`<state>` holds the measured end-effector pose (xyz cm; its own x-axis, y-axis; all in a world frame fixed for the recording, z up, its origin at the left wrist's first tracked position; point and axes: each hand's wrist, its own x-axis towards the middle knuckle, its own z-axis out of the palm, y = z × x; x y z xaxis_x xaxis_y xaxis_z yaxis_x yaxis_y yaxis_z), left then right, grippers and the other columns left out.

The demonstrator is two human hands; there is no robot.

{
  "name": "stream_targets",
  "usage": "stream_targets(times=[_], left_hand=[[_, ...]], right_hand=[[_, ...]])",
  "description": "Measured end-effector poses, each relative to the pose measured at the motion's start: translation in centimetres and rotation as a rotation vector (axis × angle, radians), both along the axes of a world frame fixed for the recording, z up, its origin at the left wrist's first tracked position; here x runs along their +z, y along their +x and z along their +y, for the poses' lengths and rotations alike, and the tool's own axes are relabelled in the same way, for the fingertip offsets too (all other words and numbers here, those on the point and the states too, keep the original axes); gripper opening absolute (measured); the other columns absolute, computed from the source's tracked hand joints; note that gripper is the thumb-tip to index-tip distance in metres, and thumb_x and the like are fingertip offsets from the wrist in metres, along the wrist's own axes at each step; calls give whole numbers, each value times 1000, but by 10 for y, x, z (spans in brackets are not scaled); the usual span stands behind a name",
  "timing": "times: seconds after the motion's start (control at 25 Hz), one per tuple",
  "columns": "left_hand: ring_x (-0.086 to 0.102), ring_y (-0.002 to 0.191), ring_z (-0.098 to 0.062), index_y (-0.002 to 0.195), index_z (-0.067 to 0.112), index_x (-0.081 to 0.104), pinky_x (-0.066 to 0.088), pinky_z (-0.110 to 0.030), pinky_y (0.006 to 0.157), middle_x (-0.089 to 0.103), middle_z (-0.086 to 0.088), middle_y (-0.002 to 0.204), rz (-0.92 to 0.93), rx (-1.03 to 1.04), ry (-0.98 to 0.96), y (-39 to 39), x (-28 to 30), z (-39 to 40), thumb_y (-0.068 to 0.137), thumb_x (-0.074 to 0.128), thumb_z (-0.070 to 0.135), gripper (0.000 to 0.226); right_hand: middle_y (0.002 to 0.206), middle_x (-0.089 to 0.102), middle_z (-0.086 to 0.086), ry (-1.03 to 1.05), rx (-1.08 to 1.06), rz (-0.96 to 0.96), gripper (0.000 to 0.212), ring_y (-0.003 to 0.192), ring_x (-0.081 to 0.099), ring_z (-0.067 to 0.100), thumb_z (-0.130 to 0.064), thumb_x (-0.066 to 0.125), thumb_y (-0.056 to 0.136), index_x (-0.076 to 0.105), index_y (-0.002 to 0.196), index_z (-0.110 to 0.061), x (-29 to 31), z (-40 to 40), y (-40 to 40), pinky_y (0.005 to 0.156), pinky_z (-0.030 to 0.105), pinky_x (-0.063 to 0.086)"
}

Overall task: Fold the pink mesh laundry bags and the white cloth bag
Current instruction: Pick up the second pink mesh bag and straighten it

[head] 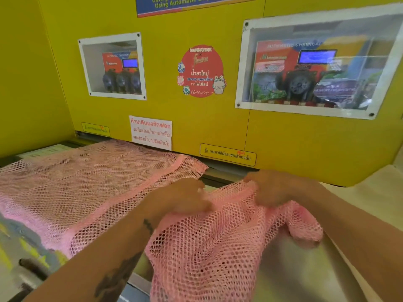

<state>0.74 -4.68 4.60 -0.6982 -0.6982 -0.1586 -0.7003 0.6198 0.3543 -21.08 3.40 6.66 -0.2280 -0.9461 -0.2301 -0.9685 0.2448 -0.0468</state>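
Two hands grip one crumpled pink mesh bag: left hand at its eleven o'clock edge, right hand at one o'clock. Another flat mesh bag lies at nine o'clock on the counter.

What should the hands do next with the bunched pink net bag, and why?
Probably pull it flat. Both the left hand and right hand grip the crumpled mesh bag, still rumpled, while the other mesh bag lies spread out beside it.

Yellow wall panel with 2 framed windows, red round sticker, white notice.
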Motion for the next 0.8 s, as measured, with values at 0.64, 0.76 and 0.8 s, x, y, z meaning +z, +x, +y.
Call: stream_targets(times=[0.64,0.76,0.8], left_hand=[[65,80,-19,100,37,60,53,-38,67,57,16,106,578,-45,-44,10,43,-3,89,60,8,31],[66,72,-24,113,37,54,55,-39,61,61,7,109,518,168,-168,23,43,-17,90,59,14,33],[64,66,-19,114,36,53,52,-34,57,63,1,108,609,232,-215,25,49,-17,90,59,16,32]], right_hand=[[86,63,2,-297,75,-196,14,85,58,23,-6,50,84,60,78,-13,3,-36,-1,61,34,41],[87,64,4,-726,-79,-468,9,86,62,24,-7,58,87,62,85,-15,34,-59,5,65,38,51],[87,67,5,-846,-106,-604,11,85,66,25,-6,59,85,63,87,-16,48,-66,8,71,45,56]])
